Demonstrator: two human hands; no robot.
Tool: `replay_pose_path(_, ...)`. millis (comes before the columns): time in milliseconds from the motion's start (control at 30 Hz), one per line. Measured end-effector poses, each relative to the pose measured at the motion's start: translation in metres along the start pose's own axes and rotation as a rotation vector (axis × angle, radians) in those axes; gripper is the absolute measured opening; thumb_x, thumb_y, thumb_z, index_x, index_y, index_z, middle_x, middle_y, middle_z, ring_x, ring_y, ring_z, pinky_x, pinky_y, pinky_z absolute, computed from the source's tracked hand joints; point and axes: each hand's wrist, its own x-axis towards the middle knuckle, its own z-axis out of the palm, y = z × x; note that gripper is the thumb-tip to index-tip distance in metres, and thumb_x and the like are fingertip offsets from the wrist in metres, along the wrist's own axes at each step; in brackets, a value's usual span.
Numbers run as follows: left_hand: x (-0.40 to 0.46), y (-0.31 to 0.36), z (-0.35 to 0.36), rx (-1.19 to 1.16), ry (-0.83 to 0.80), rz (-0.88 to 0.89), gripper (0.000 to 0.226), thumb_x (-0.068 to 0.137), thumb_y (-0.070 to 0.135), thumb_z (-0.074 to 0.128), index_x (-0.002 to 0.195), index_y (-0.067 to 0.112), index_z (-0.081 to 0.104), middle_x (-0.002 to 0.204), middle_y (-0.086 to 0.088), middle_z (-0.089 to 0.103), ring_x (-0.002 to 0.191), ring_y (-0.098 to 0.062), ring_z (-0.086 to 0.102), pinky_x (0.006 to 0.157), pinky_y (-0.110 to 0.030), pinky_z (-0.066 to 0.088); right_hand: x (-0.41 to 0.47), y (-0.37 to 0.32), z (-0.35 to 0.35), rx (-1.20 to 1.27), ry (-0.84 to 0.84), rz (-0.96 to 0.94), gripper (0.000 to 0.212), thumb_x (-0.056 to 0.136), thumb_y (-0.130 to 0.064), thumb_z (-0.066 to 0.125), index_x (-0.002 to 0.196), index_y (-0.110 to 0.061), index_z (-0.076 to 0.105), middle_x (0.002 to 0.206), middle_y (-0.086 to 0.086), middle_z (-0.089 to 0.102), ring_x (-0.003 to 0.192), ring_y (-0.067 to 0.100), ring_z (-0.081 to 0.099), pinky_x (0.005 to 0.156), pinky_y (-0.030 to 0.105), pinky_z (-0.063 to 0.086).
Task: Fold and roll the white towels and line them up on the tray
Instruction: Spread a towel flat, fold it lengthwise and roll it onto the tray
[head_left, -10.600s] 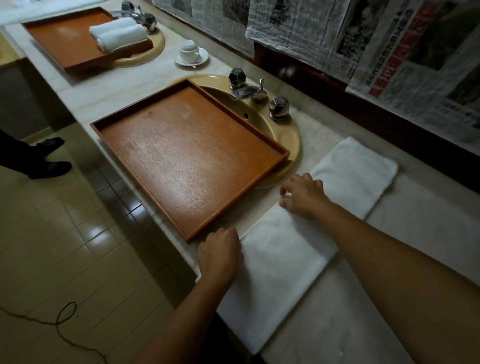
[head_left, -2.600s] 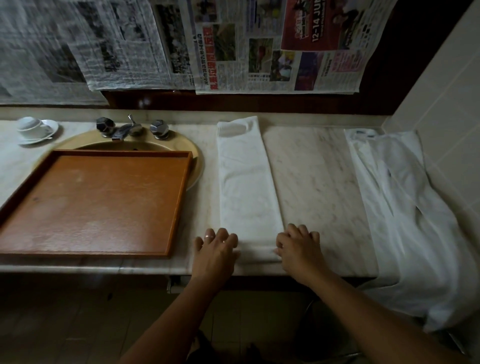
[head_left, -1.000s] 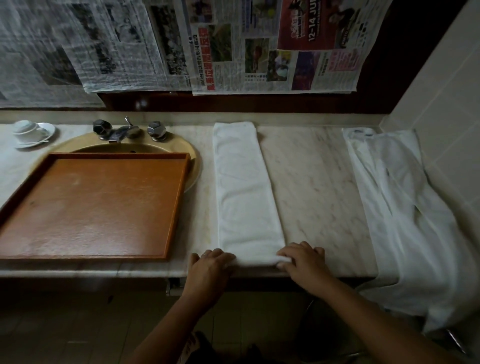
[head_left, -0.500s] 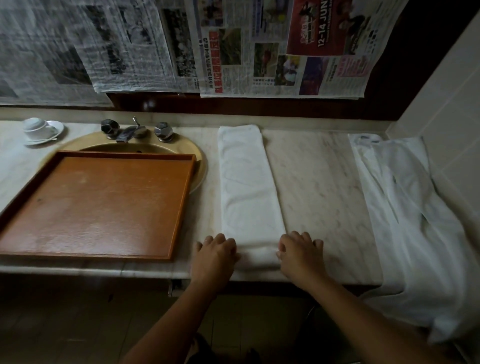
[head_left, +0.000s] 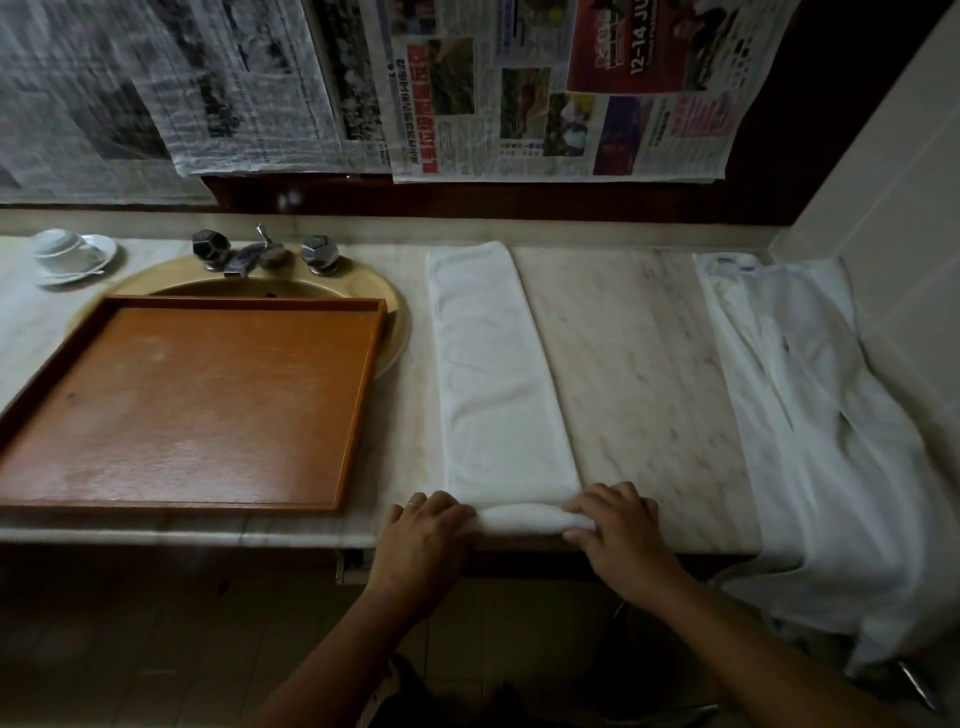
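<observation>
A white towel (head_left: 493, 374), folded into a long narrow strip, lies on the marble counter running from the back wall to the front edge. Its near end is curled into a small roll (head_left: 519, 517). My left hand (head_left: 421, 540) grips the roll's left end and my right hand (head_left: 618, 530) grips its right end, fingers curled over it. The brown wooden tray (head_left: 358, 405) sits to the left over the sink, with nothing on it.
A pile of loose white towels (head_left: 810, 415) drapes over the counter's right end by the tiled wall. Taps (head_left: 260, 252) and a yellow sink rim (head_left: 397, 322) lie behind the tray. A cup on a saucer (head_left: 67, 254) stands far left. Newspapers cover the wall.
The towel's near end has been turned over into a small roll between my hands. Both hands stayed at the counter's front edge.
</observation>
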Motion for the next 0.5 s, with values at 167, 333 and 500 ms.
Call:
replay_pose_path(167,0.021,-0.003,-0.01,-0.075,-0.126,-0.114,0.033,0.1,0.053,0.045,0.124,0.036,0.06,0.127,0.01,0.049,0.116,-0.018,0.042,0.09,-0.037,0.033,0.03,-0.003,-0.011,-0.032,-0.165,0.113,0.031,0.099,-0.046,0.047,0.126,-0.036,0.057,0.13,-0.014,0.049,0.123,0.016,0.033,0.095,0.034,0.024)
replay_pose_path(333,0.037,-0.008,-0.014,-0.182,-0.15,-0.2,0.029,0.102,0.051,0.041,0.116,0.035,0.06,0.112,0.011,0.066,0.108,-0.014,0.056,0.086,-0.037,0.026,0.048,-0.006,-0.021,0.153,-0.195,0.289,0.018,0.09,-0.051,0.058,0.089,-0.033,0.058,0.103,-0.009,0.062,0.11,0.018,0.052,0.089,0.038,0.028)
replay_pose_path(500,0.039,-0.008,-0.009,-0.014,0.062,-0.165,0.018,0.096,0.052,0.052,0.098,0.035,0.058,0.095,0.013,0.061,0.094,-0.014,0.055,0.086,-0.04,0.035,0.056,-0.011,-0.026,-0.021,-0.066,0.253,0.023,0.086,-0.053,0.062,0.089,-0.033,0.053,0.104,-0.01,0.053,0.106,0.018,0.044,0.09,0.04,0.031)
